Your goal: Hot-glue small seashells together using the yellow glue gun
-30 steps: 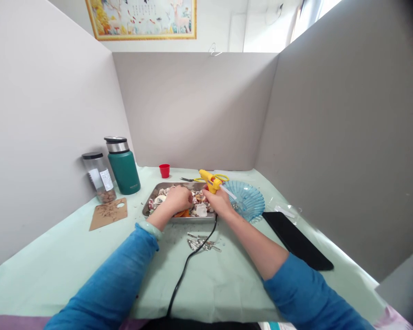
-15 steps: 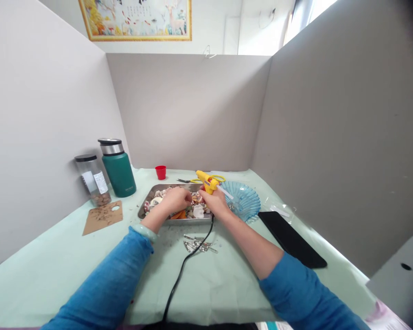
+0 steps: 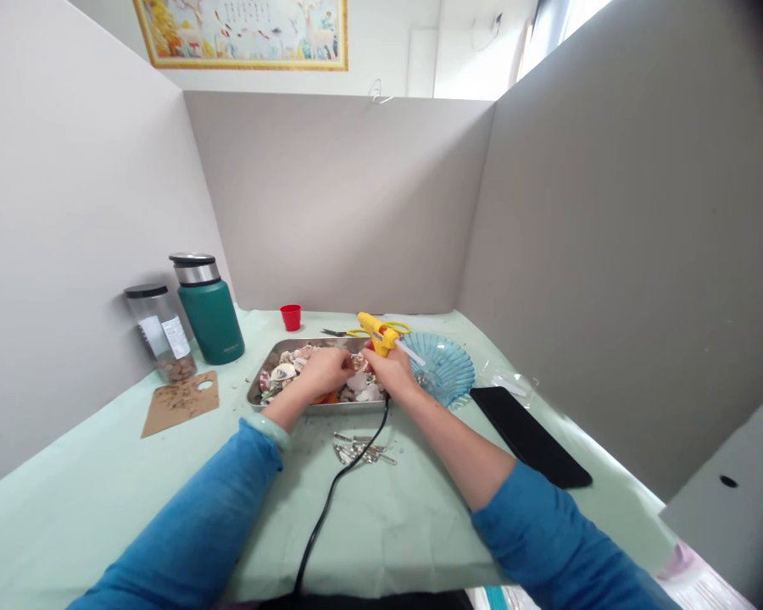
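Observation:
My right hand (image 3: 392, 370) is wrapped round a yellow glue gun (image 3: 377, 334), held above the right end of a metal tray (image 3: 334, 409). A whitish glue stick (image 3: 413, 352) sticks out of its back, and a black cord (image 3: 336, 486) runs from it toward me. Over the middle of the tray is my left hand (image 3: 328, 370), fingers pinched together close to my right fingers. Whatever is between them is too small to make out. Seashells (image 3: 286, 373) in white, pink and orange fill the tray, partly covered by both hands.
Metal clips (image 3: 362, 449) lie before the tray. A blue glass dish (image 3: 448, 368) and a black slab (image 3: 527, 436) are at right; scissors (image 3: 398, 327) and a red cup (image 3: 291, 318) behind. Leftward stand a green bottle (image 3: 211, 322), a jar (image 3: 165, 335) and a brown board (image 3: 181, 405).
The whole view has shifted slightly to the left. Against the tray, my left hand has moved a little to the right, closer to my right hand. The glue gun stays in my right hand.

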A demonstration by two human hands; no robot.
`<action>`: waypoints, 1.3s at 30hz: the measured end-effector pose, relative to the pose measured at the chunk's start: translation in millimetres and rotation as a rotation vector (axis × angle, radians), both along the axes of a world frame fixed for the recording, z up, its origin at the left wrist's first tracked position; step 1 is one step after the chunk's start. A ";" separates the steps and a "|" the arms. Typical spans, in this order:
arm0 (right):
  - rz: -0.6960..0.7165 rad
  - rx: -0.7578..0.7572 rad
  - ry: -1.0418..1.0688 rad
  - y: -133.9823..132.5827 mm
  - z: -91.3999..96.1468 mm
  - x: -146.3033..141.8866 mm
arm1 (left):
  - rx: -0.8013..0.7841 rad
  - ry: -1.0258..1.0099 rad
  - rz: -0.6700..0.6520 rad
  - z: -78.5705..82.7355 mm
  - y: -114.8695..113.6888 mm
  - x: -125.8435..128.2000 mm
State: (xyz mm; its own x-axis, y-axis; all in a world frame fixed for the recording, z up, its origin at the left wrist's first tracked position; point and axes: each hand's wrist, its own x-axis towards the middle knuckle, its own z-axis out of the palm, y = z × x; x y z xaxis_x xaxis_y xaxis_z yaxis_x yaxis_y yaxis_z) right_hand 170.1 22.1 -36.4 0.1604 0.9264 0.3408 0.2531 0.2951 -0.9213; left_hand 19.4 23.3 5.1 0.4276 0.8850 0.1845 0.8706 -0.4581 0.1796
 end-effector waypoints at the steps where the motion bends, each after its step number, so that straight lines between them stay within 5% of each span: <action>1: 0.012 -0.005 0.026 0.1 0.2 -0.2 | 0.000 -0.035 0.014 1.8 1.5 -3.2; 9: 0.077 -0.017 0.070 -1.6 2.2 0.1 | -0.199 -0.478 -0.034 0.0 13.4 -16.5; 18: 0.119 -0.026 0.007 -5.4 4.5 2.0 | -0.375 -0.793 -0.066 8.1 0.6 -18.1; 39: 0.073 -0.074 0.009 -8.3 11.3 0.6 | -0.376 -0.754 0.045 9.0 1.6 -14.1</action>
State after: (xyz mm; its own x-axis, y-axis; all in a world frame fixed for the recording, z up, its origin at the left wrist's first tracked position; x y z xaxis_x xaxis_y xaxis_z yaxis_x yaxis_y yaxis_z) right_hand 170.6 13.8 -25.1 0.0942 0.9583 0.2700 0.2246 0.2437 -0.9435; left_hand 5.3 24.9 14.1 0.2710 0.9578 0.0962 0.4727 -0.2194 0.8535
